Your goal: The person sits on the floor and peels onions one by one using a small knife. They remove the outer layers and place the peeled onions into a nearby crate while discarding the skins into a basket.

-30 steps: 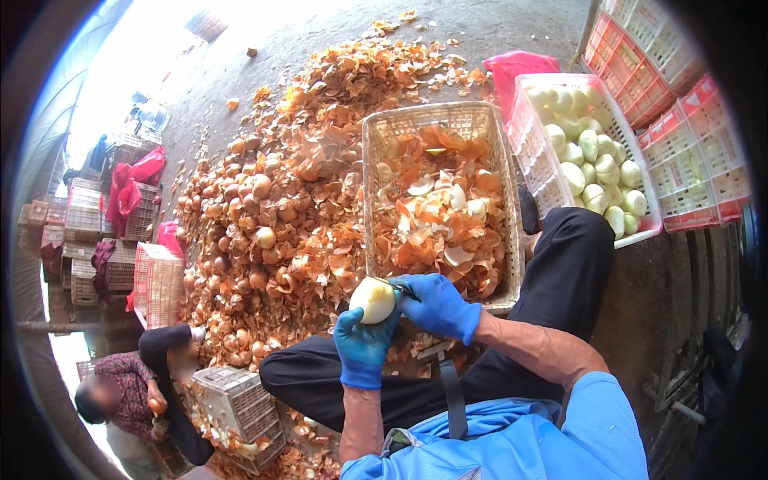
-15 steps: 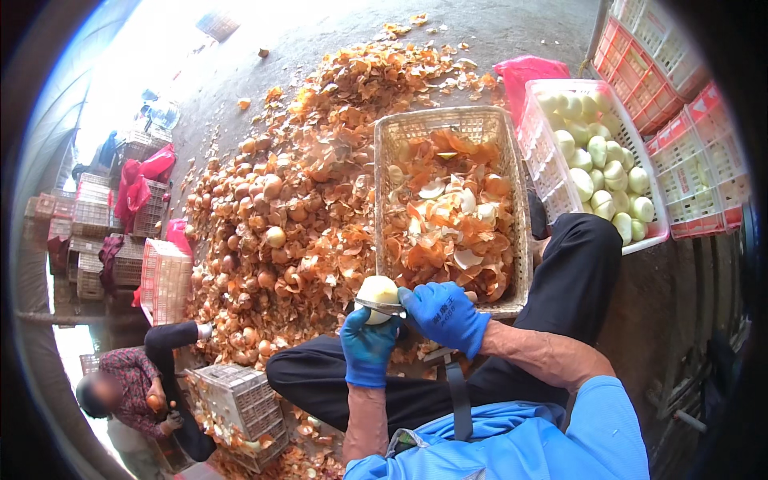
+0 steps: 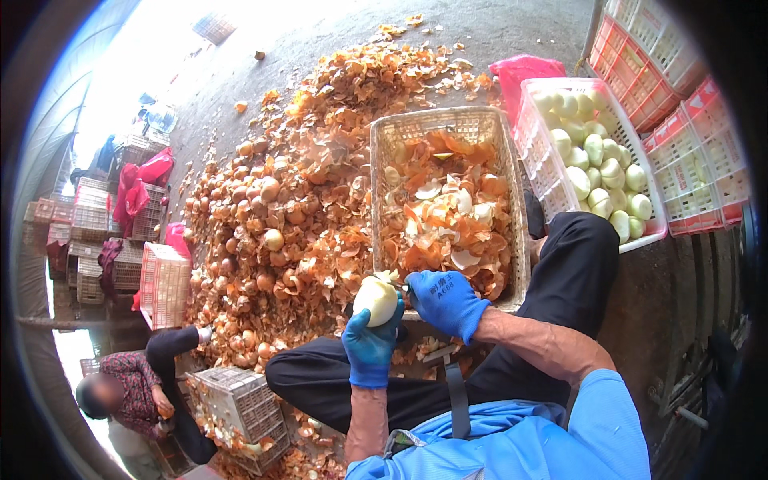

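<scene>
My left hand (image 3: 370,344), in a blue glove, is wrapped round a peeled white onion (image 3: 375,302) and holds it up in front of the basket's near edge. At the onion's upper right end, a pale ragged bit (image 3: 390,276) sticks out. Just right of it, my gloved right hand (image 3: 445,302) is closed on a knife; its blade is mostly hidden now and showed plainly in the earlier frame. Beyond my hands stands a worn basket (image 3: 382,200) full of brown skins and pale onion scraps.
Unpeeled onions (image 3: 240,216) and loose skins (image 3: 352,88) lie heaped left of the basket. On the right, a white crate (image 3: 552,188) holds peeled onions beside stacked crates (image 3: 640,72). A co-worker (image 3: 132,388) sits at lower left near an upturned crate (image 3: 240,400).
The knife blade lay across the onion before; now my right hand has drawn slightly right, off it. The onion has turned in my left hand, showing more of its side.
</scene>
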`<state>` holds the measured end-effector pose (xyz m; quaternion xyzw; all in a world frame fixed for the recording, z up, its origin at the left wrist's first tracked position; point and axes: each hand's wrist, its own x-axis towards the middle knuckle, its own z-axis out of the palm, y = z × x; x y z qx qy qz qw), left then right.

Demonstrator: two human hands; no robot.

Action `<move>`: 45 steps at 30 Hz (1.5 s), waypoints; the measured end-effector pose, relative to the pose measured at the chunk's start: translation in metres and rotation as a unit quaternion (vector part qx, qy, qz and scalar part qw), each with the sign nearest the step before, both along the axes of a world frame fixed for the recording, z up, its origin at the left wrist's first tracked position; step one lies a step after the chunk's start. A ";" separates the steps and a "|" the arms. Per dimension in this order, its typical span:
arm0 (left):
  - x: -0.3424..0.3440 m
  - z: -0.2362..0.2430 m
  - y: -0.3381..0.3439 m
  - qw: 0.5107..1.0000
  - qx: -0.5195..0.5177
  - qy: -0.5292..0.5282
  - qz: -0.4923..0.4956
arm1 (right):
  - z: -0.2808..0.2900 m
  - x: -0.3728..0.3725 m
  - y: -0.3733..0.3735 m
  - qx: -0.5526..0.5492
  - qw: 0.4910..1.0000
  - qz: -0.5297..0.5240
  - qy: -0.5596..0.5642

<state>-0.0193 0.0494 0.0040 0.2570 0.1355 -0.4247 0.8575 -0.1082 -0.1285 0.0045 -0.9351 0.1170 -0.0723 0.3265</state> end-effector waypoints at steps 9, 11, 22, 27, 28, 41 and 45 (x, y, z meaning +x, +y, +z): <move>0.006 -0.006 -0.001 0.997 0.057 0.031 0.033 | -0.004 -0.009 0.010 -0.095 0.991 0.030 -0.089; 0.004 -0.006 -0.001 0.997 0.073 0.023 0.030 | -0.006 -0.011 0.014 -0.111 0.991 0.040 -0.069; -0.002 -0.012 -0.008 0.996 0.074 0.007 0.041 | -0.002 -0.014 0.015 -0.197 0.979 0.040 -0.046; -0.006 -0.016 -0.006 0.997 0.059 -0.002 0.039 | 0.000 -0.010 0.015 -0.209 0.977 0.026 -0.025; -0.006 -0.016 -0.006 0.998 0.050 -0.004 0.032 | -0.001 -0.009 0.015 -0.212 0.977 0.025 -0.025; 0.004 0.009 -0.008 0.968 0.069 -0.240 -0.008 | -0.016 0.031 -0.043 -0.007 0.990 -0.084 0.111; 0.018 0.013 -0.008 0.911 0.202 -0.357 -0.039 | -0.009 0.034 -0.055 0.025 0.988 -0.144 0.060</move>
